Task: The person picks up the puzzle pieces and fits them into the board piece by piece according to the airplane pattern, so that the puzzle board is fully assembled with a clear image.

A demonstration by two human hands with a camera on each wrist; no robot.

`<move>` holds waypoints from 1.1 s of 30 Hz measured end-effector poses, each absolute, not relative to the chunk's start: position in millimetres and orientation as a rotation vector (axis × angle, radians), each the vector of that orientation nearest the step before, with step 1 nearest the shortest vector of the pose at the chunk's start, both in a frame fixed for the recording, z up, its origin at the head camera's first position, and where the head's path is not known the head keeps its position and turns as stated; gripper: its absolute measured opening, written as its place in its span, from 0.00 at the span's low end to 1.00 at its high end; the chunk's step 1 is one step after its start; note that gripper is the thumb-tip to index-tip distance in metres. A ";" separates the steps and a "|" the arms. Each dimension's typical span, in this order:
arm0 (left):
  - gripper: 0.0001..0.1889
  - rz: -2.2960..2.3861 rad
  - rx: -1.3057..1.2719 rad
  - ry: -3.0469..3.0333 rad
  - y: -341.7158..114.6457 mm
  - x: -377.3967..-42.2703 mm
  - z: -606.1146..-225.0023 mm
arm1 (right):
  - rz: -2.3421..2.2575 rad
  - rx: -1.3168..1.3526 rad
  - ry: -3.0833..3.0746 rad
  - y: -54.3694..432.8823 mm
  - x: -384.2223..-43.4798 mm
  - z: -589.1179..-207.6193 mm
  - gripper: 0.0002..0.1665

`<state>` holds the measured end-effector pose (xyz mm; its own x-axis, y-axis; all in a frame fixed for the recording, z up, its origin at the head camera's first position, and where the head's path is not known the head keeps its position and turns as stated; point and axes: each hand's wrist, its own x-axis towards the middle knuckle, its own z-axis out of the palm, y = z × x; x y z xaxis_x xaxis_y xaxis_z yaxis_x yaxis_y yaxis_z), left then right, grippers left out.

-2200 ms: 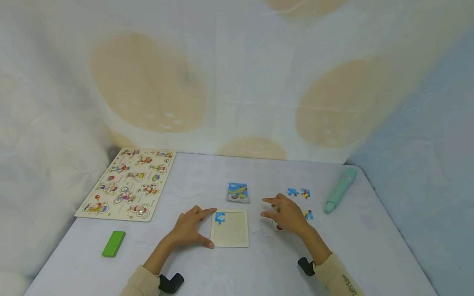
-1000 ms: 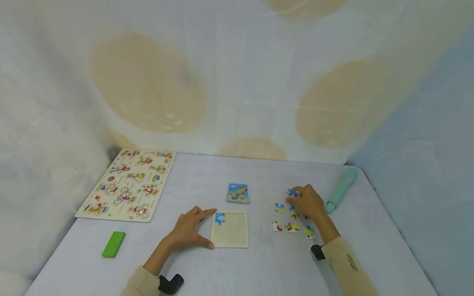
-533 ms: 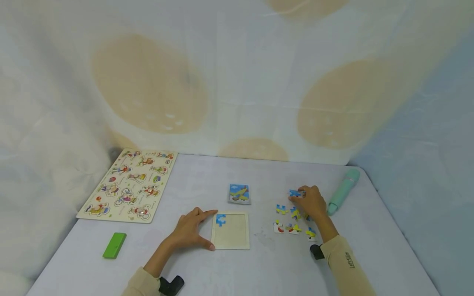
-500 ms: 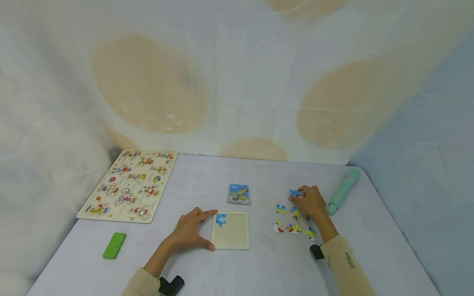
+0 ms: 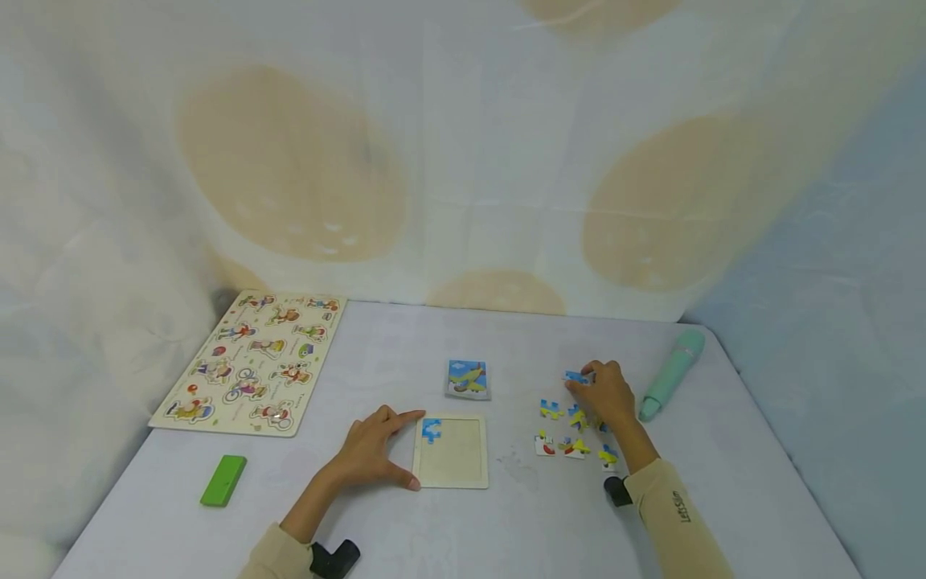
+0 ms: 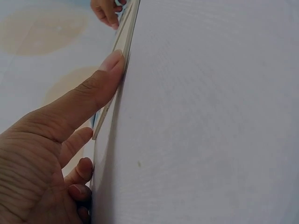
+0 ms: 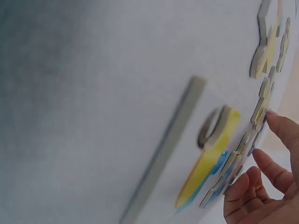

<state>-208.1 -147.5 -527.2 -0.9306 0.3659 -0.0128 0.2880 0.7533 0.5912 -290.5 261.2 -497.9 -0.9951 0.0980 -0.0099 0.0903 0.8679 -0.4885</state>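
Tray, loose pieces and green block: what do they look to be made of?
Tray: probably thin wood or fibreboard, matte; it is pale beige, without visible shine.

Loose pieces: likely wood or stiff board with a printed face; thick greyish cut edges show beside the yellow and blue print.

Green block: plastic or painted wood, cannot tell which; its colour is even and bright.

The left hand [image 5: 367, 450] has thumb and forefinger spread wide; the right hand [image 5: 604, 396], farther forward, pinches.
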 end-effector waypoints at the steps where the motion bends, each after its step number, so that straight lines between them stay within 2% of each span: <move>1: 0.56 0.922 0.529 2.821 -147.5 -208.1 -527.3 | 0.784 -0.153 -3.021 260.5 -290.3 -497.3 0.27; 18: 0.55 0.932 0.512 2.811 -145.8 -209.1 -522.8 | 0.721 -0.144 -2.976 256.0 -284.4 -484.9 0.26; 33: 0.54 0.932 0.527 2.808 -145.5 -207.3 -522.6 | 0.836 0.106 -2.903 222.8 -269.8 -482.6 0.25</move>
